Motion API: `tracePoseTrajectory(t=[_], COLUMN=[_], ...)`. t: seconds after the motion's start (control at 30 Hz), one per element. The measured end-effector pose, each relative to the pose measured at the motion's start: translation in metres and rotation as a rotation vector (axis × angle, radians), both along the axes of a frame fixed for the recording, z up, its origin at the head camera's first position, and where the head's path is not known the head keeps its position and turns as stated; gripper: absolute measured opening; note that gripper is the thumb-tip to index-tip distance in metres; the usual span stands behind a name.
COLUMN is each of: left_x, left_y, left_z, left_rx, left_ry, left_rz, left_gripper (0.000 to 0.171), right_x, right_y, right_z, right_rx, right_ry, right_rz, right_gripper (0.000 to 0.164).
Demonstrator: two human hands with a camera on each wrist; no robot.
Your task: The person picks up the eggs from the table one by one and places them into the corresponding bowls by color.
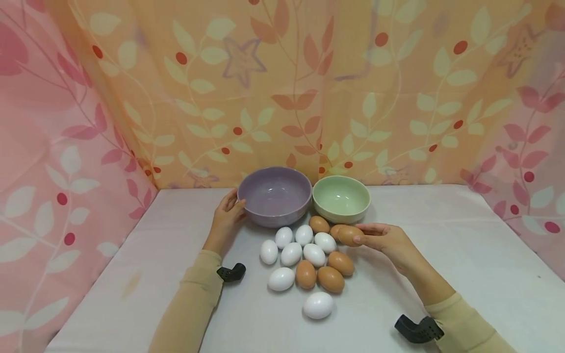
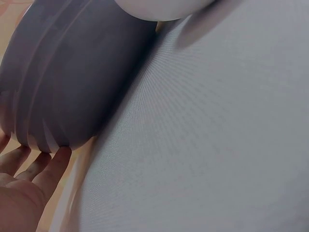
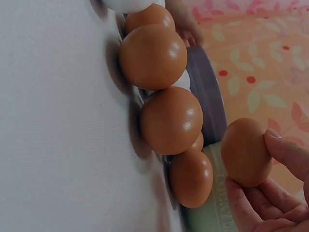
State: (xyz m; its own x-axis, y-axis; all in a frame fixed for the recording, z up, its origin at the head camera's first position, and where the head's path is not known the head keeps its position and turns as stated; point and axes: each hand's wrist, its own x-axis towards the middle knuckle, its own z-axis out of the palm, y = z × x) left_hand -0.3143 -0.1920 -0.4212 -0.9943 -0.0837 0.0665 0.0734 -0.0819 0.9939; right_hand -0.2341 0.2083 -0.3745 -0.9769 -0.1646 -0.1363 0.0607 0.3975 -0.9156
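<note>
My right hand [image 1: 388,241] pinches a brown egg [image 1: 349,236] between thumb and fingertips. In the right wrist view this egg [image 3: 247,152] is raised above the tablecloth, in front of the green bowl [image 3: 212,188]. My left hand [image 1: 228,213] holds the left side of the purple bowl [image 1: 275,220], thumb at the rim. Its fingertips [image 2: 60,153] touch the bowl's outer wall in the left wrist view. The green bowl [image 1: 342,215] stands right beside the purple one. Both bowls show bare insides. Several white eggs [image 1: 291,254] and brown eggs [image 1: 331,279] lie in front of them.
One white egg [image 1: 318,305] lies nearest the front, apart from the group. A white cloth [image 1: 463,255] covers the table. Patterned curtains [image 1: 282,98] stand behind the bowls and along both sides. Black wrist cameras [image 1: 419,329] sit on both sleeves.
</note>
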Motion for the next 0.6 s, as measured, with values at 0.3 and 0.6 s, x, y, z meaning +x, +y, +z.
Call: tracePoseTrajectory(t=[0.3,0.6], left_x=[-0.002,0.000], left_y=[0.000,0.000], left_z=[-0.002,-0.001], left_rx=[-0.006,-0.013], left_ry=[-0.016,-0.014], left_rz=[0.000,-0.004], left_gripper=[0.060,0.061], right_x=[-0.010,-0.026], right_y=[-0.007,-0.010], right_z=[0.014,0.027], right_rx=[0.059,0.036], right_ry=[0.031,0.018], right_rz=[0.036,0.026], right_gripper=[0.059,0.064])
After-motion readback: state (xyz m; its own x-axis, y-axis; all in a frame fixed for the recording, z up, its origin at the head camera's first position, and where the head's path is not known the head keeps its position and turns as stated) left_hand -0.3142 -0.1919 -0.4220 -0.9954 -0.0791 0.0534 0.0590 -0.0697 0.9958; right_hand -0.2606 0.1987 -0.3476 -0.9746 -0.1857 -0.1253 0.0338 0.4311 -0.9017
